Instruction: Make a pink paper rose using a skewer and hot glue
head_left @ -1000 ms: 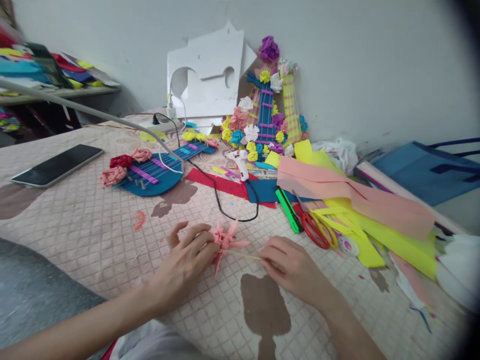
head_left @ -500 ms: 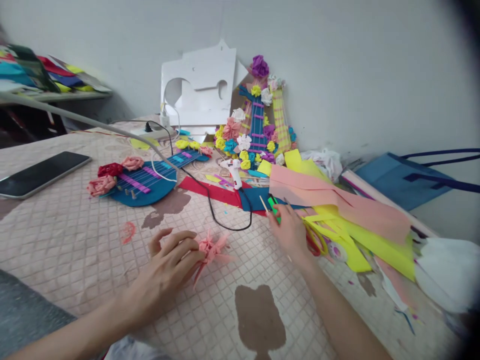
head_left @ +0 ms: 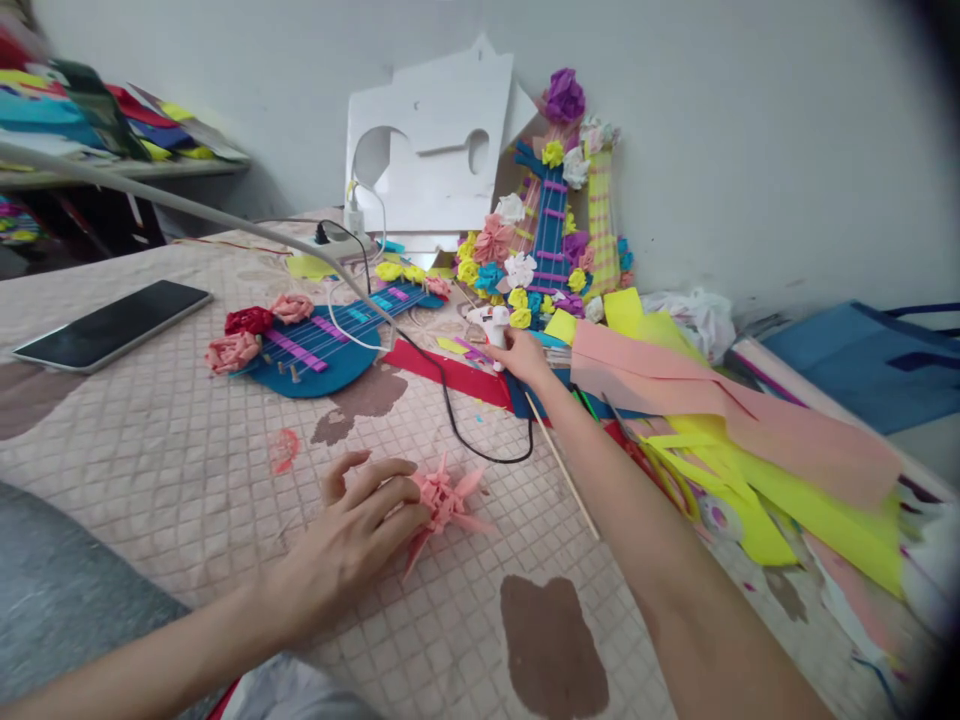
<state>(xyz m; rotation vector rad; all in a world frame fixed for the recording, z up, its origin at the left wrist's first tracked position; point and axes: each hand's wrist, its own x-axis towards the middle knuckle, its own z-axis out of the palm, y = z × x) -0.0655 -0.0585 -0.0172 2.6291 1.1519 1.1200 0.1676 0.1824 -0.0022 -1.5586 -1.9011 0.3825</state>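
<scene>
Near centre, the left hand (head_left: 373,515), fingers bent, seems to pinch the pink paper flower (head_left: 448,498), likely steadying it, while far out the right hand (head_left: 528,358) meets the white glue gun (head_left: 490,321), its fingers' closure impossible to tell!

The cloth-covered table (head_left: 172,430) bears a phone (head_left: 116,325) toward its left edge, a blue toy guitar (head_left: 352,352) farther in, a pink paper piece (head_left: 446,500) toward its near edge, a stick (head_left: 562,467) and red strip (head_left: 450,375) mid-surface, and, toward the right edge, scissors (head_left: 639,441), yellow sheets (head_left: 817,515) and what looks like a blurred tape roll (head_left: 718,517).
</scene>
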